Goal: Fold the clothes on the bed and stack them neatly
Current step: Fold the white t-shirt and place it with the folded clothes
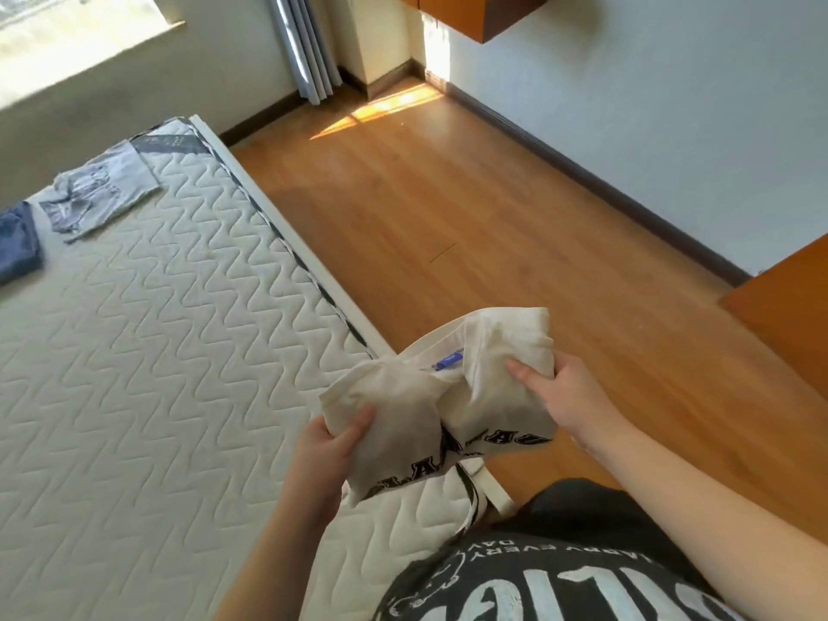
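Observation:
I hold a cream T-shirt (452, 396) with black lettering and a blue neck label in the air over the bed's near corner. My left hand (331, 445) grips its left shoulder part, thumb on top. My right hand (551, 387) grips the right shoulder part, thumb pressed into the cloth. The shirt's lower part hangs bunched down toward the mattress (148, 351). Far left on the mattress lie a folded light grey patterned garment (103, 190) and a folded blue denim piece (15, 244), side by side.
The white quilted mattress fills the left half, its edge running diagonally. A wooden floor (470, 226) lies to the right, with a wooden furniture corner (788, 316) at the right edge, curtains (304, 47) and a wall cabinet (475, 11) at the top.

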### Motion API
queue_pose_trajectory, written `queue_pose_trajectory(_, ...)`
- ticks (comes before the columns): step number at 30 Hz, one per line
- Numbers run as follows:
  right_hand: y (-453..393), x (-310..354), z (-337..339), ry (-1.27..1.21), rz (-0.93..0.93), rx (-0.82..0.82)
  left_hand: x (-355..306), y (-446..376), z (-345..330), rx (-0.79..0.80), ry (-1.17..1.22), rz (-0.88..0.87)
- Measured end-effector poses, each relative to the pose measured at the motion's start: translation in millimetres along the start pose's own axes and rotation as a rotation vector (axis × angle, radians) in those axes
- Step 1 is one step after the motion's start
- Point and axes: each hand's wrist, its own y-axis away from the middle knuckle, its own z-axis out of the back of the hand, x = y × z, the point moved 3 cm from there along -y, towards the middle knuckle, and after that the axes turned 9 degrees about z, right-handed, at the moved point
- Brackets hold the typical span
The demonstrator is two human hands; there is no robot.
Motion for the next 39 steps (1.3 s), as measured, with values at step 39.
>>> queue_pose_trajectory(39, -300, 57, 306, -0.016, 0.034, 0.177, -157, -174, -332, -0.214, 0.134, -0.013)
